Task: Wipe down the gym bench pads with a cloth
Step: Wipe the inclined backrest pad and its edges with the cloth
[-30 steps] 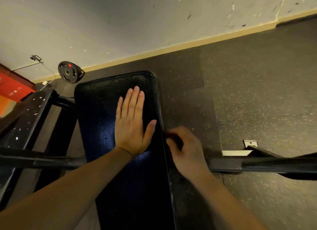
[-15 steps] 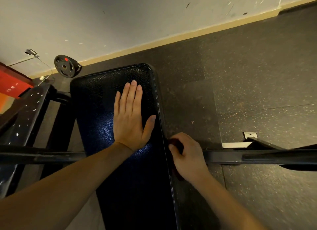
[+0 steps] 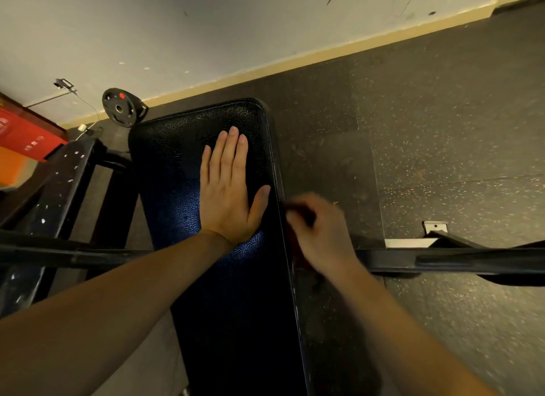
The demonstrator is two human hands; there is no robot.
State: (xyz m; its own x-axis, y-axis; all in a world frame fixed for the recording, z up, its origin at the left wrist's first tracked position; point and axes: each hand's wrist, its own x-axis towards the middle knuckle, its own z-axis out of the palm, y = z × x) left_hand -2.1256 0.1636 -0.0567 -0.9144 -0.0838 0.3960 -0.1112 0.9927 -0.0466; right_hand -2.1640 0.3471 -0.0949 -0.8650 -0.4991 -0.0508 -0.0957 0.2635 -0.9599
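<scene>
Bench pad (image 3: 182, 159): black grained upholstery, long, running from the lower edge up to a rounded far end near the wall.
Left hand (image 3: 228, 201): lies flat, palm down on the pad's upper half, fingers straight and together, thumb spread toward the right edge.
Right hand (image 3: 321, 233): blurred, against the pad's right side edge, fingers curled round a dark wad.
Cloth (image 3: 300, 214): the dark wad, pinched between thumb and fingers, touching the pad's side; its outline is hard to make out.
Black bar (image 3: 457, 260): horizontal, crossing under both forearms.
Weight plate (image 3: 124, 108): leaning at the wall's base, beyond the pad's far left corner.
Red box (image 3: 26, 136): at the left margin.
Floor (image 3: 442, 130): dark speckled rubber.
</scene>
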